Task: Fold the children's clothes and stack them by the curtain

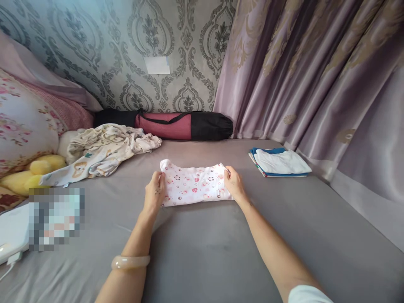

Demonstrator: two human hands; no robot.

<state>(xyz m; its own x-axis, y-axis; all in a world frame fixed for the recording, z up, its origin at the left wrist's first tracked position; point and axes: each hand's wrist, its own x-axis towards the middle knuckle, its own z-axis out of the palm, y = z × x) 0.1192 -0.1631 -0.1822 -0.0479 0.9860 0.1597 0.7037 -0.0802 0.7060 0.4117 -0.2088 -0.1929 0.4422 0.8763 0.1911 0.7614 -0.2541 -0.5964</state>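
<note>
A white garment (194,185) with small pink and brown printed figures is stretched between my hands, folded into a wide strip over the grey sheet (202,252). My left hand (155,190) pinches its left end, with a bangle on that forearm. At the opposite end, my right hand (234,182) has its fingers closed on the upper right edge. What exact kind of garment it is, I cannot tell. Its lower edge lies on or just above the sheet.
Folded clothes (279,162), white over blue, lie to the right by the curtain (268,63). Crumpled patterned clothes (110,147) lie to the left, near a yellow plush toy (47,166). A red and black long bag (170,125) rests against the wall. A white device (15,227) with a cable sits at left.
</note>
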